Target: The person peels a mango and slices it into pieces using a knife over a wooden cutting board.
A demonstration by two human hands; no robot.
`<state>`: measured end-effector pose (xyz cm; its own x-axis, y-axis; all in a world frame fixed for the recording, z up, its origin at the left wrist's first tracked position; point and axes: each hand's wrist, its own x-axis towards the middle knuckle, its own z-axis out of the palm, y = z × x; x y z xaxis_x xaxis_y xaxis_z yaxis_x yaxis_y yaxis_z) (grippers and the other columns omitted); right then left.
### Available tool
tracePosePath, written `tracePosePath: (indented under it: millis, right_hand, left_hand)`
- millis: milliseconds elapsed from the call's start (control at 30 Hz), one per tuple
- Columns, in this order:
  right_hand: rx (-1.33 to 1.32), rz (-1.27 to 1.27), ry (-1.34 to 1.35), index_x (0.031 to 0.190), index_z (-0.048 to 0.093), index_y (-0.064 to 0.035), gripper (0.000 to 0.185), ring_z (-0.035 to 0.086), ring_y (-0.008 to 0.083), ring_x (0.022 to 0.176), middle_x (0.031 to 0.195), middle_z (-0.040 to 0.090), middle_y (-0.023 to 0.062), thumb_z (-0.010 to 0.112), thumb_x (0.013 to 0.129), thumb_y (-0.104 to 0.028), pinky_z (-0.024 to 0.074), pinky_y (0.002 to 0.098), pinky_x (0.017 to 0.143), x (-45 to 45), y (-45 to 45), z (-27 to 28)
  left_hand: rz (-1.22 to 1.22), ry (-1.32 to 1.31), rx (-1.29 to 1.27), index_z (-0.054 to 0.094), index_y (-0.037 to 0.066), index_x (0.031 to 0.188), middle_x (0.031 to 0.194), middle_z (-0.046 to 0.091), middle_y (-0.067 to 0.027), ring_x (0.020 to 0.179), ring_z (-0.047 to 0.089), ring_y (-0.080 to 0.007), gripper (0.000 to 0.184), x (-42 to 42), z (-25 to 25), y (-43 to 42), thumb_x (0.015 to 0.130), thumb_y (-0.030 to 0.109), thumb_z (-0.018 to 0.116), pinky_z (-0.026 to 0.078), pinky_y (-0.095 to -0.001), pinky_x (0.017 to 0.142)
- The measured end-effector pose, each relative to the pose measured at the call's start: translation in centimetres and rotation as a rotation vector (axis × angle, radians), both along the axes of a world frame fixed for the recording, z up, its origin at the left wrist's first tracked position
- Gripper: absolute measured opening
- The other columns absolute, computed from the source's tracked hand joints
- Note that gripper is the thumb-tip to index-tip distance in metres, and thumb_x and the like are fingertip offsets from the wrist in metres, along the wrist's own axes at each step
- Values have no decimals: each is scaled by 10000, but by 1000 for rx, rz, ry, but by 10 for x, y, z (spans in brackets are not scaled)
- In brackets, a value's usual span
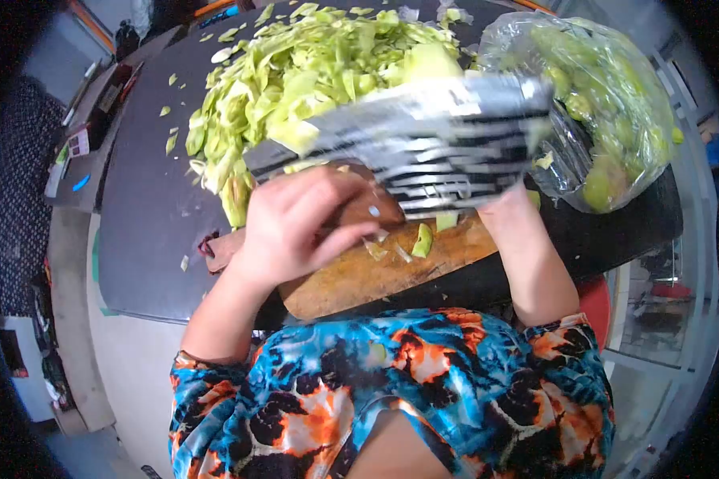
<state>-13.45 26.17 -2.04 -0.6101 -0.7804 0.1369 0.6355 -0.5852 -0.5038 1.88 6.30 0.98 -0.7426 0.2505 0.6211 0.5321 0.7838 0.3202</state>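
Low on the left, my left hand (291, 219) is closed round the brown handle (375, 203) of a broad metal cleaver. The cleaver's blade (455, 148), blurred and streaked with reflections, is raised above a wooden cutting board (359, 279). My right hand (507, 199) is at the blade's right end, its fingers hidden behind the metal. Under the blade, a few green pieces (422, 239) lie on the board. Behind it spreads a large heap of pale green slices (295, 88), with a bigger pale green chunk (433, 62) on its right side.
A clear plastic bag (615, 104) of green vegetables sits at the right of the dark table (140, 231). Small scraps (172, 142) lie left of the heap. Part of a red round object (595, 307) shows below the table's right edge.
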Motion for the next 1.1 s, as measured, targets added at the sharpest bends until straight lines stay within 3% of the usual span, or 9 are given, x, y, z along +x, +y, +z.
tracePosePath:
  millis: [100,133,233,567,633,700,833,900,1100]
  right_hand:
    - [173,-48,-153,1219,537,-57,525,634,243,974,1105,631,128,487,921,-487,513,386,875,3,-12,16]
    - [121,72,-168,1249,530,-32,512,650,232,950,1073,656,140,465,947,-440,511,377,888,7,-8,29]
    - [284,-184,-18,1223,549,-45,564,633,222,972,1118,630,133,492,912,-512,520,376,863,15,-13,28]
    - [202,56,-178,1276,463,22,712,583,306,1065,1180,569,220,484,886,-573,464,422,957,4,-18,18]
    - [298,1,-100,1291,456,27,728,574,286,1092,1215,563,202,487,887,-578,447,406,980,-1,-21,6]
    - [359,-58,-9,1208,539,-53,641,594,190,993,1114,596,104,534,863,-594,495,339,865,0,-24,1]
    - [114,200,-138,1302,448,24,740,564,306,1105,1244,539,225,455,897,-595,449,409,975,1,-21,10]
    - [204,159,-154,1240,513,-21,698,609,268,1018,1131,604,181,435,892,-621,492,407,910,11,-22,26]
    - [133,219,-129,1256,509,-29,661,605,272,1033,1150,604,167,440,906,-586,488,406,920,7,-18,21]
  left_hand:
    - [-71,-41,-40,600,44,958,830,635,-103,695,631,-271,408,0,-1,6,664,246,798,490,-333,587]
    - [-78,-37,-55,598,43,957,819,629,-101,681,624,-267,404,0,-3,6,667,244,796,486,-333,578]
    - [-77,-10,-60,593,54,965,776,600,-74,665,619,-249,376,-1,-1,9,698,252,769,495,-337,571]
    - [-59,-32,-28,591,63,975,736,573,-72,628,610,-254,362,2,-4,10,739,297,733,489,-349,545]
    - [-47,-43,-20,594,62,979,728,571,-70,618,607,-256,361,2,-4,7,743,298,731,487,-350,540]
    - [-41,-42,-15,598,62,984,722,569,-68,611,604,-257,359,2,-4,5,747,298,729,485,-351,537]
    - [-45,-35,-11,605,68,987,718,568,-65,605,603,-255,351,3,-4,4,754,301,725,485,-351,533]
    - [-68,-42,-16,609,71,994,718,568,-65,603,603,-255,351,3,-5,4,756,302,723,483,-350,529]
    - [-84,-45,-35,617,71,1027,715,571,-66,598,603,-259,363,2,-7,6,767,303,718,481,-348,523]
